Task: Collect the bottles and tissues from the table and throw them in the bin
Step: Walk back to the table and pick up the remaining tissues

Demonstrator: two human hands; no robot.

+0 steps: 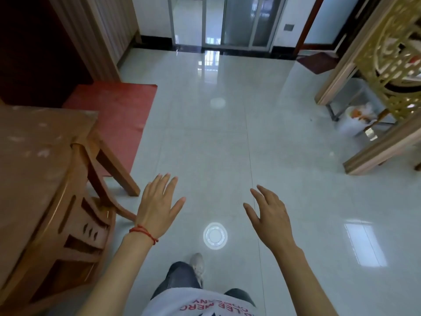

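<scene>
My left hand (157, 206) hovers over the tiled floor with fingers spread and nothing in it; a red string sits on its wrist. My right hand (271, 215) is out in front too, fingers apart and empty. A white bin (352, 124) lined with a plastic bag and holding orange and white rubbish stands on the floor at the far right, partly behind a metal frame. The wooden table (34, 151) fills the left edge; no bottles or tissues show on the part in view.
A wooden chair (86, 224) is tucked against the table at the left. A red mat (118, 110) lies beyond it. A gold ornate partition in a wooden frame (387, 71) stands at the right. Glass sliding doors (227, 21) are straight ahead.
</scene>
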